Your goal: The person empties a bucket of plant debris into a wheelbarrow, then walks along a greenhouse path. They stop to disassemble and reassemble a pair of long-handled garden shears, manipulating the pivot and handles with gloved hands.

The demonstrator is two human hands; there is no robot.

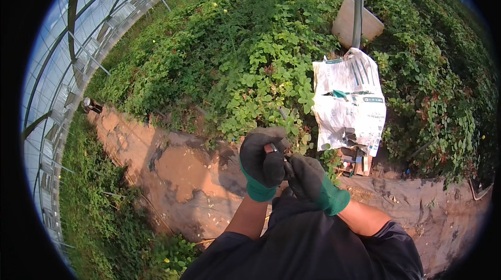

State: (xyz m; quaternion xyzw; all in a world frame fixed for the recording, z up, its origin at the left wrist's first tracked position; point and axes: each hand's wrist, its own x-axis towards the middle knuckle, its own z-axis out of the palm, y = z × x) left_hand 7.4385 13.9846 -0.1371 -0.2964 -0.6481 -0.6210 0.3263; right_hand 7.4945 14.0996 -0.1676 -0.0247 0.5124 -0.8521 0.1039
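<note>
My left hand (260, 162), in a dark work glove with a green cuff, is closed around a small hand tool (270, 148). Only a reddish part with a shiny metal edge shows; its full shape is hidden by the glove. My right hand (307, 176), gloved alike, meets the left one in front of my body, its fingers bent. A dark piece (289, 168) lies between the two hands; whether it belongs to the tool I cannot tell. Leafy plants (270, 96) with green foliage grow just beyond both hands.
A white printed plastic sack (348, 111) covers something by a metal post (357, 14), with a pale board (344, 21) behind. Small items sit in a box (354, 164) below. Soil-stained ground sheeting (188, 174) forms the path. Greenhouse framing (72, 14) curves at left.
</note>
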